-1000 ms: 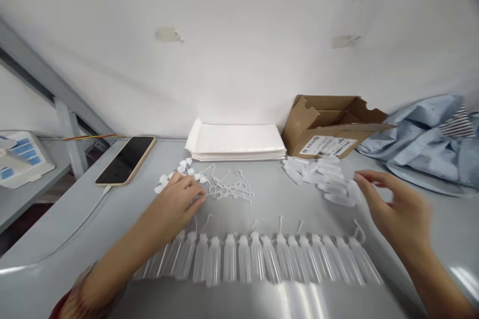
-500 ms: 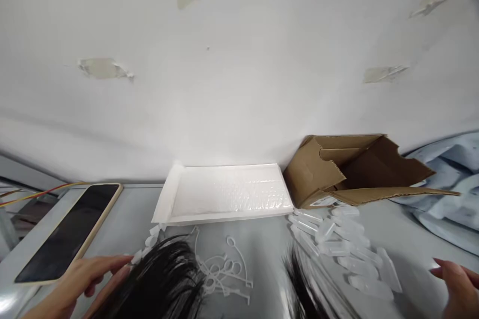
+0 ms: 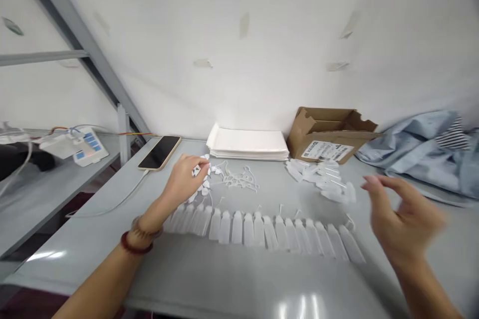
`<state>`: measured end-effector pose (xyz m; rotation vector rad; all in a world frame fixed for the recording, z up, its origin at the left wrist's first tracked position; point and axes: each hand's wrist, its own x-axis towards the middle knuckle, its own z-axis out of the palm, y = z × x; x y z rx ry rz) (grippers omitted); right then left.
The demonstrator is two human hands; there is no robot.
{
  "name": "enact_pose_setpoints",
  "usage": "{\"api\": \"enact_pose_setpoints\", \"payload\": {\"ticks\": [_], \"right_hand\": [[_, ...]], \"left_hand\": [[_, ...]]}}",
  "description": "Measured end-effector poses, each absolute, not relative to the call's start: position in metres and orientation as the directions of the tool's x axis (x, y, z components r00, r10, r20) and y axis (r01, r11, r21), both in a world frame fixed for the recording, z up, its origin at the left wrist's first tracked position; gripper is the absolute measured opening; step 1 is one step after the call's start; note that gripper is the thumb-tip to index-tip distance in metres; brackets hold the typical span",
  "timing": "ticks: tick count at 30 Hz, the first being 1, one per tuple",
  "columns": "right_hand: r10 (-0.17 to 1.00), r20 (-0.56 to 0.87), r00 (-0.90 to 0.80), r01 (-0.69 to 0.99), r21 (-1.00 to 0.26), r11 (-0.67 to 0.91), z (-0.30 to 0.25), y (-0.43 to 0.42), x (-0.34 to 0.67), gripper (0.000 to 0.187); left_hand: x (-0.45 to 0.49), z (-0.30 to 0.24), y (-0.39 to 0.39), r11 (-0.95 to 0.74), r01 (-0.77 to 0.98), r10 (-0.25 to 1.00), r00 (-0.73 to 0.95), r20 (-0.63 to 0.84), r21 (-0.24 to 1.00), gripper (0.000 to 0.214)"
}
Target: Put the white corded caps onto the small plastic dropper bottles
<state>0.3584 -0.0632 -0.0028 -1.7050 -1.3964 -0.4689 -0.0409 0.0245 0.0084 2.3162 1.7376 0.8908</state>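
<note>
In the head view my left hand (image 3: 187,179) reaches over a heap of small white caps (image 3: 204,187), thumb and index finger pinched together. Whatever lies between those fingertips, if anything, is too small to make out. Raised above the table at the right, my right hand (image 3: 406,217) is partly smeared by motion. Its thumb and forefinger tips come together, and I cannot make out anything in them. Translucent flat tubes (image 3: 258,229) stand out in a long row before me, some with thin white ring-ended straps at their tops. A tangle of more white straps (image 3: 241,178) lies behind.
Loose translucent tubes (image 3: 329,182) are heaped before an open cardboard box (image 3: 331,132). White padded envelopes (image 3: 249,142) are stacked by the wall. A phone (image 3: 160,152) with a cable lies left; blue cloth (image 3: 422,152) is bunched right. A metal post (image 3: 80,35) rises at left.
The view has tipped down and drawn back, bringing the tube row into sight. Hair that covered the table's middle is gone from view. Both hands now show farther into the picture.
</note>
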Motion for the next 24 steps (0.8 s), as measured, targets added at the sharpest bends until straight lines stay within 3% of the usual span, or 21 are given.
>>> {"api": "enact_pose_setpoints", "payload": {"ticks": [1,5,9,12,24], "right_hand": [[0.562,0.762,0.321,0.912,-0.409,0.033,0.005,-0.060,0.344,0.017],[0.627,0.720,0.299,0.892,-0.444,0.085,0.011,-0.053,0.325,0.025],[0.730,0.619,0.288,0.862,-0.500,0.084,0.004,-0.043,0.344,0.024],[0.835,0.517,0.187,0.866,-0.487,0.108,0.010,-0.024,0.357,0.020],[0.862,0.474,0.178,0.898,-0.437,0.055,-0.008,0.003,0.369,0.022]], "left_hand": [[-0.041,0.006,0.025,-0.346,0.840,0.907,0.185,0.378,0.418,0.027],[-0.039,0.004,0.026,-0.381,0.835,0.909,0.260,0.326,0.396,0.027],[-0.036,0.012,0.023,-0.457,0.801,0.882,0.354,0.310,0.386,0.029],[-0.031,0.019,0.028,-0.524,0.771,0.850,0.447,0.279,0.362,0.023],[0.003,0.001,0.034,-0.600,0.738,0.798,0.581,0.162,0.309,0.025]]}}
